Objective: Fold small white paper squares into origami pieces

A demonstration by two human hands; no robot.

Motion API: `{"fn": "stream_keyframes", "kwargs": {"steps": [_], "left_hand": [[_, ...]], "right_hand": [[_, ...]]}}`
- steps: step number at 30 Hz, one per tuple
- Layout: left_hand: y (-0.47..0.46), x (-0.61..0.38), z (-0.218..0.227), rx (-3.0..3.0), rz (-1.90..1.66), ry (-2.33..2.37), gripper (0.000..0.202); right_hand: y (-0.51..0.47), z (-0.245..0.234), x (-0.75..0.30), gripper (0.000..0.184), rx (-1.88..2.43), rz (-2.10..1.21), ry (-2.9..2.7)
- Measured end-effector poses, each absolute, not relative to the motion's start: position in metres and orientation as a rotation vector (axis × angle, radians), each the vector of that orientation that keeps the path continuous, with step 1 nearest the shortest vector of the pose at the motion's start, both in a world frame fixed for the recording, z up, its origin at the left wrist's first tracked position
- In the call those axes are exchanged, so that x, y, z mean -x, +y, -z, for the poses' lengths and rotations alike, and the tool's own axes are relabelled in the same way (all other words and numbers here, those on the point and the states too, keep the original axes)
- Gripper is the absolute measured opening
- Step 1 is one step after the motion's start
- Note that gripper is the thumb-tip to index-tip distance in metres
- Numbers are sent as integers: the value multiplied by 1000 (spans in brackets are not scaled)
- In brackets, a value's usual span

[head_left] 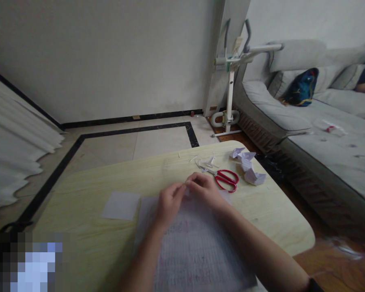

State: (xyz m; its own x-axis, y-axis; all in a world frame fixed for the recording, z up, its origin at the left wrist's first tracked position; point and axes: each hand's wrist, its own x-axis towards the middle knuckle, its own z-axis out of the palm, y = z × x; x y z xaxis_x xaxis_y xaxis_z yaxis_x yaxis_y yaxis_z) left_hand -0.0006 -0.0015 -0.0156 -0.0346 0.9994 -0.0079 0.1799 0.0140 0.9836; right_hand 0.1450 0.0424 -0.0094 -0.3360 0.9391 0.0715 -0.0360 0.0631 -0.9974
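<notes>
Where the two hands meet: at the far edge of the lined sheet (197, 243), fingertips of both touching one another
Left hand (169, 201): fingers curled in, tips pinched on the sheet's far edge; back of the hand faces up; forearm lies over the paper
Right hand (204, 190): likewise curled and closed on the same edge, just beside the left; blur hides the exact grip
Lined sheet: flat on the table (109, 178) under both forearms; runs from the fingertips back toward the person
Right of the right hand: red-handled scissors (226, 180), lying flat, near but not touching the hand
Beyond the scissors: folded paper pieces (249, 168) in a small cluster by the table's edge
Ahead of the fingertips: thin paper scraps (205, 162), scattered
Left of the left hand: small blank square (121, 205), flat, apart from the lined sheet
Far right, off the table: grey sofa (322, 134) with a blue bag (302, 87) on it
</notes>
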Motion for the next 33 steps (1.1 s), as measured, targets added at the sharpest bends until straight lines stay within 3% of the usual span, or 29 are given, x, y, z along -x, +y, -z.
{"fn": "stream_keyframes", "kwargs": {"steps": [17,33], "left_hand": [[-2,1,12,-1537,-1117,1434,29],[-2,-3,20,-1504,-1405,1447,21]], "right_hand": [[46,14,-147,23,930,-1376,-1489],[48,14,-149,26,962,-1387,-1395]]}}
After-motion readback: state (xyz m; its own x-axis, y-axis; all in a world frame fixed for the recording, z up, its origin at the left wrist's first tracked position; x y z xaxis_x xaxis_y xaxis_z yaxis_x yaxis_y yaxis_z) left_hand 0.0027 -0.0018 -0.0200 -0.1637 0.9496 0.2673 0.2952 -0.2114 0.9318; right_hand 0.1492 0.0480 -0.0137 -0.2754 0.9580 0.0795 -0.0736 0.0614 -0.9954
